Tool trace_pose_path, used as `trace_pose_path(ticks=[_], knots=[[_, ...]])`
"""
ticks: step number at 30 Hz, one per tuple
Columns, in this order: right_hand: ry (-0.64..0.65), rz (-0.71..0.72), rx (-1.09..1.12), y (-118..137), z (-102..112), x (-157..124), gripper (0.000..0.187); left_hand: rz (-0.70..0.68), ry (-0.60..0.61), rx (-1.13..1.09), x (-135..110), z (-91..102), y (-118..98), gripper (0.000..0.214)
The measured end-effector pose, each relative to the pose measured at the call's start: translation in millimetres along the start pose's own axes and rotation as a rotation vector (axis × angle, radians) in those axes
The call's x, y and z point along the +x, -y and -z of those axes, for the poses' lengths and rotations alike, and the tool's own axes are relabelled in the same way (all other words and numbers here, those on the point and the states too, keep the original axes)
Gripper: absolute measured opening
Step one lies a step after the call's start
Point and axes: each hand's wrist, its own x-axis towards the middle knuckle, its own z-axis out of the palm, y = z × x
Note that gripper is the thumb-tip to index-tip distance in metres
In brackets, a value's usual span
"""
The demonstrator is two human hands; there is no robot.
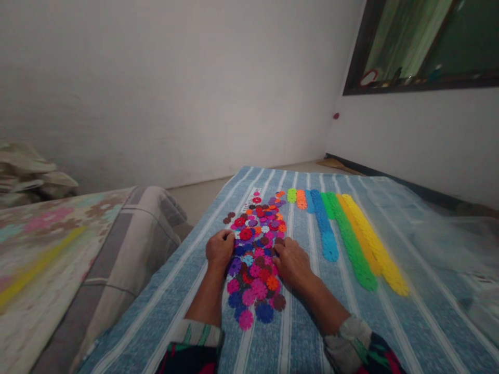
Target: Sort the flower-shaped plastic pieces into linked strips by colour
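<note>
A long loose pile of notched plastic snowflake discs (259,287) in pink, red, purple, dark blue, brown and orange lies on a blue striped cloth (307,332). At the pile's left edge is my left hand (220,249), its fingers curled and pressed together; what they hold, if anything, is hidden. My right hand (293,259) reaches in from the right edge with bent fingers. Its fingertips are at a brown disc (279,241), but I cannot make out what is between them.
Right of the pile, discs lie in overlapping rows by colour: lime (292,195), orange (301,199), blue (322,215), green (353,249) and yellow (374,241). Clear plastic bags (452,244) lie at the far right. A second cloth-covered surface (93,254) stands to the left.
</note>
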Motion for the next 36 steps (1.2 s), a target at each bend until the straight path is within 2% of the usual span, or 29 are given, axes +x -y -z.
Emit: trace_pose_path(ticks=[10, 19, 23, 28, 31, 36], knots=[[0.003, -0.049, 0.066, -2.5, -0.3, 7.7, 0.019, 0.003, -0.002, -0.020, -4.1, 1.9, -4.7, 0.032], [-0.091, -0.085, 0.267, -17.2, -8.9, 16.7, 0.019, -0.026, -0.037, -0.022, -2.5, 0.1, -1.9, 0.032], [-0.120, -0.113, 0.478, -28.2, -14.5, 22.4, 0.017, -0.023, -0.034, -0.040, -1.1, -0.6, -0.7, 0.033], [-0.075, -0.143, 0.961, -41.6, -17.7, 26.8, 0.015, 0.002, -0.028, -0.070, 0.0, -0.6, -0.6, 0.032], [-0.088, -0.157, 1.215, -47.3, -17.8, 26.3, 0.021, 0.010, -0.039, -0.095, -0.3, 3.2, -0.9, 0.033], [-0.180, -0.233, 1.403, -52.9, -17.5, 23.6, 0.033, 0.001, -0.058, -0.057, -0.9, 21.2, -2.3, 0.031]])
